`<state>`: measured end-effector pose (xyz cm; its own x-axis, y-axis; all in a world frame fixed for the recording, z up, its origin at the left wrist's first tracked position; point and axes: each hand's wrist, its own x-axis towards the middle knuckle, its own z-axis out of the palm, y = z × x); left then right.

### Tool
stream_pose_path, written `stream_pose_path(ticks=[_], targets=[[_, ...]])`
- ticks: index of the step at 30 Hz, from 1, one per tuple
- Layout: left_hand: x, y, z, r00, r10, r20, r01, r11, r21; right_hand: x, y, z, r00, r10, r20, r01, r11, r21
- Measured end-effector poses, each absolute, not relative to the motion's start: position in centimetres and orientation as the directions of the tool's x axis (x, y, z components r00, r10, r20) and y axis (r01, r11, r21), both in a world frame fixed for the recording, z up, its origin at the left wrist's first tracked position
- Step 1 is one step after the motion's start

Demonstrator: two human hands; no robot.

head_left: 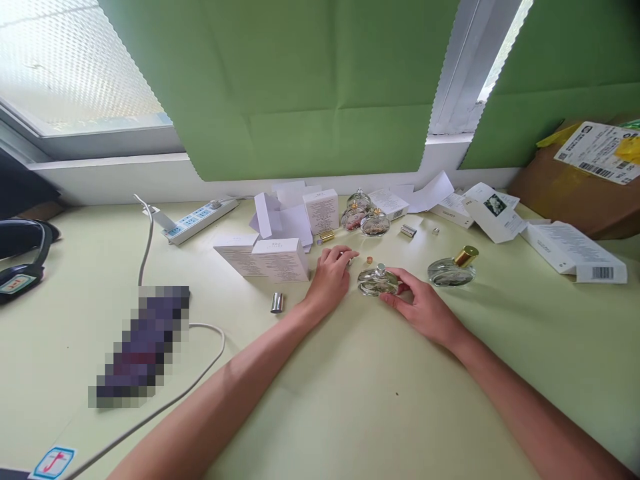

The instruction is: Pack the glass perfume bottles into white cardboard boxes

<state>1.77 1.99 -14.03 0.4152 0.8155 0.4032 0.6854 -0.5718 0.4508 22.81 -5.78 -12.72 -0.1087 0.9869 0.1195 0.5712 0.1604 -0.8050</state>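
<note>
A clear oval glass perfume bottle [375, 283] with a small silver neck stands on the table, its neck uncapped. My right hand [417, 303] grips its right side between thumb and fingers. My left hand [330, 280] rests just left of the bottle, its fingers curled together over the table; a small shiny bit shows at the fingertips, too small to name. Behind the bottle lies a small orange-gold ring [369, 260]. A silver cap [277, 303] stands left of my left hand. Right of my right hand lies another perfume bottle [447, 273] with a gold cap [467, 256].
Several bottles [375, 223] cluster at the back, near a gold cap [327, 236] and a silver cap [408, 231]. White boxes [283, 261] stand left; opened cartons [565, 247] lie right. A power strip [200, 220], cable [200, 377], blurred dark object [145, 347] and cardboard box [575, 187] surround the area.
</note>
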Motion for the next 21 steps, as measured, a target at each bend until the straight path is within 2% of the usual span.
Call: stream_pose_path(ticks=[15, 21], targets=[[2.0, 1.9, -13.3, 0.305, 0.877, 0.371, 0.685, -0.473, 0.554, 22.9, -5.7, -12.8, -0.112, 0.988, 0.102, 0.577, 0.148, -0.803], [2.1, 1.4, -12.5, 0.271, 0.844, 0.462, 0.51, -0.533, 0.675, 22.9, -5.7, -12.7, -0.122, 0.989, 0.083, 0.547, 0.137, -0.826]])
